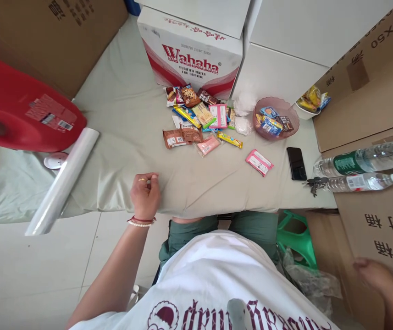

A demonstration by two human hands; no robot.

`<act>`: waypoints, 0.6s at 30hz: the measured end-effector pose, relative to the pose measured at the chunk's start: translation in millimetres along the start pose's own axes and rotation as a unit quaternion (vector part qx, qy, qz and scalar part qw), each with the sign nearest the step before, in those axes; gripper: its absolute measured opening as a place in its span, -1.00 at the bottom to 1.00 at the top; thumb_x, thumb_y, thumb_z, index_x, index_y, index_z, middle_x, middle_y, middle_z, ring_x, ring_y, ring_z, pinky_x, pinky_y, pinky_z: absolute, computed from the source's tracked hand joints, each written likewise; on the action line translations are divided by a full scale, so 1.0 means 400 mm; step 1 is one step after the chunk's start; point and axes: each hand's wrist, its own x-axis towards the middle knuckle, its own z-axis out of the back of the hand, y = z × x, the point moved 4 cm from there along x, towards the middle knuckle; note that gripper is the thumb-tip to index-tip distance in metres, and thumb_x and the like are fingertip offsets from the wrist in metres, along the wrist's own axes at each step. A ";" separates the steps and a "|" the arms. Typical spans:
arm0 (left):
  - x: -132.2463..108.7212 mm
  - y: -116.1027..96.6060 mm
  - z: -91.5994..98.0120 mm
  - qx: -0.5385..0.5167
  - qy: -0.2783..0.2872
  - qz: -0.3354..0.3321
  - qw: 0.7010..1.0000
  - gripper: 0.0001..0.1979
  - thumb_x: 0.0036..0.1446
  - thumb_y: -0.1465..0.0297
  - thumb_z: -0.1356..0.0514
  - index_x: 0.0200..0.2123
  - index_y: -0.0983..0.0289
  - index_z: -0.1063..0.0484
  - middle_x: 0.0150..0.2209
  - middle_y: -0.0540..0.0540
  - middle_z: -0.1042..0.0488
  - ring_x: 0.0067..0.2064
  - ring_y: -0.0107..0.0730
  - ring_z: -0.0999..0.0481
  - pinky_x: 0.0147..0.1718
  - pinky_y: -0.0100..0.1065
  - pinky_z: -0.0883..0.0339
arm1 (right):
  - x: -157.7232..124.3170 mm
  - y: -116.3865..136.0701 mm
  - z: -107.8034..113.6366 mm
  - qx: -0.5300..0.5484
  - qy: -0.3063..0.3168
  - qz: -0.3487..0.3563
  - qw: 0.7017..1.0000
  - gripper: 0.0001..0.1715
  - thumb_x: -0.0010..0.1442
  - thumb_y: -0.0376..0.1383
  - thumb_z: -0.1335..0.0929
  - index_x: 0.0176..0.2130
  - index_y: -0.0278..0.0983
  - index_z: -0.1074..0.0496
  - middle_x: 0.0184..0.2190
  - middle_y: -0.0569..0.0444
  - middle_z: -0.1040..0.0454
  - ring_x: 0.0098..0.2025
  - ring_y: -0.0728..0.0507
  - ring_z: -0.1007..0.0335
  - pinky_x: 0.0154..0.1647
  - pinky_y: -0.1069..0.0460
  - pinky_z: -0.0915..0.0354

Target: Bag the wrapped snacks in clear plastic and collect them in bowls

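Observation:
My left hand (145, 195) rests as a loose fist near the front edge of the cloth-covered table, with a ring and a beaded bracelet showing. Nothing shows in its fingers. Low at the right, away from the table, my right hand (375, 275) is beside a cardboard box; its fingers are mostly hidden. Ahead of the left hand lies a pile of wrapped snacks (203, 114). A pink-and-white snack packet (259, 162) lies apart, to the right of the pile. The pink translucent bowl (294, 117) holds several more packets.
A Wahaha carton (192, 55) stands behind the snacks. At left are a red jug (17, 105) and a clear plastic-film roll (63, 183). A phone (296, 163), plastic bottles (371, 158) and a cardboard box (382, 220) are right; a green stool (296, 238) stands below.

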 end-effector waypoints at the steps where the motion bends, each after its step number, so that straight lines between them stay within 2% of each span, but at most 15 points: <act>1: 0.003 0.007 0.001 0.008 -0.007 0.001 1.000 -0.74 0.32 0.21 -0.10 -0.24 0.24 -0.50 -0.23 0.09 -0.51 -0.33 -0.34 -0.45 -0.23 -0.27 -0.34 | 0.044 0.025 0.021 -0.011 -0.018 -0.014 1.000 -0.71 -0.45 0.14 -0.45 -0.74 0.12 -0.34 -0.58 -0.32 -0.47 -0.48 -0.59 -0.49 -0.42 -0.42 -0.32; 2: 0.005 0.013 -0.001 0.014 -0.012 0.002 1.000 -0.75 0.32 0.22 -0.10 -0.25 0.23 -0.49 -0.25 0.09 -0.50 -0.32 -0.33 -0.45 -0.23 -0.27 -0.33 | 0.088 0.071 0.034 -0.021 -0.026 -0.019 0.999 -0.70 -0.37 0.17 -0.43 -0.73 0.13 -0.34 -0.54 -0.30 -0.51 -0.40 -0.61 -0.53 -0.36 -0.44 -0.33; 4: 0.007 0.018 -0.010 0.020 -0.016 -0.003 1.000 -0.76 0.31 0.23 -0.10 -0.27 0.23 -0.48 -0.27 0.09 -0.48 -0.31 -0.31 -0.44 -0.22 -0.26 -0.32 | 0.166 0.227 0.039 -0.012 -0.066 0.013 0.998 -0.70 -0.15 0.25 -0.36 -0.63 0.19 -0.42 -0.46 -0.23 -0.58 -0.28 -0.55 -0.57 -0.25 -0.41 -0.37; 6: 0.007 0.018 -0.018 0.021 -0.018 -0.011 1.000 -0.77 0.31 0.24 -0.10 -0.29 0.22 -0.47 -0.27 0.09 -0.47 -0.32 -0.31 -0.43 -0.23 -0.25 -0.31 | 0.223 0.450 0.002 0.024 -0.036 0.097 0.994 -0.60 -0.03 0.22 -0.36 -0.44 0.03 -0.56 -0.37 -0.12 -0.63 -0.23 -0.48 -0.59 -0.15 -0.37 -0.43; 8: 0.005 0.017 -0.021 0.021 -0.020 -0.017 0.999 -0.78 0.31 0.26 -0.10 -0.31 0.22 -0.46 -0.28 0.09 -0.46 -0.33 -0.31 -0.43 -0.23 -0.25 -0.31 | 0.257 0.700 -0.056 0.038 -0.010 0.204 0.978 -0.53 0.05 0.14 -0.38 -0.31 -0.14 -0.61 -0.35 -0.08 -0.63 -0.28 -0.36 -0.56 -0.17 -0.27 -0.44; 10: 0.001 0.016 -0.020 0.020 -0.021 -0.023 0.999 -0.78 0.30 0.26 -0.10 -0.32 0.22 -0.45 -0.29 0.09 -0.45 -0.33 -0.31 -0.43 -0.23 -0.26 -0.30 | 0.274 0.941 -0.123 0.044 -0.004 0.323 0.945 -0.65 0.14 -0.01 -0.39 -0.29 -0.21 -0.60 -0.35 -0.04 -0.62 -0.28 -0.25 -0.52 -0.12 -0.17 -0.42; 12: -0.002 0.015 -0.019 0.017 -0.019 -0.027 0.999 -0.78 0.30 0.27 -0.09 -0.32 0.22 -0.45 -0.29 0.09 -0.44 -0.33 -0.30 -0.43 -0.24 -0.26 -0.30 | 0.288 1.145 -0.188 0.056 -0.023 0.415 0.908 -0.82 0.19 -0.21 -0.42 -0.29 -0.26 -0.59 -0.27 -0.05 -0.62 -0.20 -0.18 -0.49 -0.03 -0.10 -0.39; 13: -0.003 0.015 -0.019 0.015 -0.017 -0.028 0.999 -0.78 0.30 0.27 -0.09 -0.32 0.22 -0.45 -0.29 0.09 -0.44 -0.34 -0.30 -0.43 -0.24 -0.26 -0.30 | 0.298 1.226 -0.217 0.066 -0.042 0.434 0.898 -0.87 0.18 -0.30 -0.44 -0.26 -0.31 -0.60 -0.22 -0.09 -0.61 -0.14 -0.17 -0.48 0.01 -0.08 -0.37; 15: -0.004 0.015 -0.019 0.011 -0.014 -0.029 0.999 -0.79 0.30 0.28 -0.09 -0.33 0.21 -0.44 -0.29 0.09 -0.43 -0.33 -0.30 -0.43 -0.24 -0.26 -0.29 | 0.323 1.348 -0.271 0.072 -0.066 0.437 0.894 -0.83 0.20 -0.41 -0.42 -0.16 -0.39 -0.59 -0.05 -0.16 -0.57 -0.07 -0.12 -0.44 0.07 -0.05 -0.32; 17: -0.005 0.014 -0.019 0.007 -0.015 -0.030 0.999 -0.80 0.30 0.30 -0.09 -0.34 0.21 -0.44 -0.30 0.08 -0.43 -0.32 -0.30 -0.42 -0.23 -0.26 -0.29 | 0.351 1.420 -0.314 0.086 -0.061 0.417 0.903 -0.89 0.22 -0.42 -0.43 -0.20 -0.43 -0.56 -0.04 -0.18 -0.55 -0.05 -0.07 -0.42 0.07 -0.02 -0.30; 18: -0.006 0.013 -0.019 0.004 -0.016 -0.031 0.999 -0.80 0.30 0.30 -0.09 -0.34 0.21 -0.43 -0.30 0.08 -0.42 -0.32 -0.30 -0.42 -0.23 -0.26 -0.29 | 0.366 1.438 -0.329 0.101 -0.048 0.400 0.910 -0.93 0.24 -0.40 -0.44 -0.28 -0.42 -0.53 -0.10 -0.15 -0.56 -0.06 -0.04 -0.42 0.06 0.01 -0.29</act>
